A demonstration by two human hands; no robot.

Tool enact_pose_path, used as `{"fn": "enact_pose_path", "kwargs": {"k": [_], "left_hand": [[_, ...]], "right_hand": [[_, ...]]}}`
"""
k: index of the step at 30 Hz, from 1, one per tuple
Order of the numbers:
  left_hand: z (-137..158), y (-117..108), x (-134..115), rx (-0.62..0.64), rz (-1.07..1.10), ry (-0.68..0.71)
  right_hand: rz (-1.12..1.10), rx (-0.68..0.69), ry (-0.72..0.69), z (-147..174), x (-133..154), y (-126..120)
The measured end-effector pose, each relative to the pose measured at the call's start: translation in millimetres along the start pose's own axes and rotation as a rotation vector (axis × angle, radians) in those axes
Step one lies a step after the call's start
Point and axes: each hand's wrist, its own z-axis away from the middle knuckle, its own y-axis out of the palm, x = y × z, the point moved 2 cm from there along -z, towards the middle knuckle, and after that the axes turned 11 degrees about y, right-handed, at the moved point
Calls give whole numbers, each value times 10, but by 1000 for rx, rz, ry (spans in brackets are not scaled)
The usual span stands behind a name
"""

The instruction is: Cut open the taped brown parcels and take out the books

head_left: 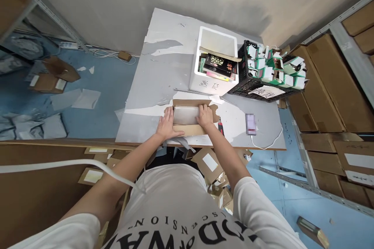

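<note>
An open cardboard box (191, 130) lies near the table's front edge with its flaps spread. Inside it sits a pale grey, flat wrapped packet (185, 115); what it contains is hidden. My left hand (166, 125) grips the box's left end, fingers along the side flap and thumb along the front flap. On the packet's right end, my right hand (205, 116) is closed with its fingers bent, partly inside the box. A red and black utility knife (220, 127) lies just right of the box.
A white foam box (214, 83) holding printed packages stands behind. Beside it is a black crate (264, 90) of small green-white cartons. A phone (250, 124) with a white cable lies at right. Cardboard boxes (324, 85) fill the right shelf. A white cable (73, 162) crosses my left arm.
</note>
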Motion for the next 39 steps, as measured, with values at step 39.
{"fn": "enact_pose_path", "kwargs": {"k": [39], "left_hand": [[-34,-994,-523,-352,1266,-154]], "right_hand": [[-492,417,-625,107,-255,-2279]]}}
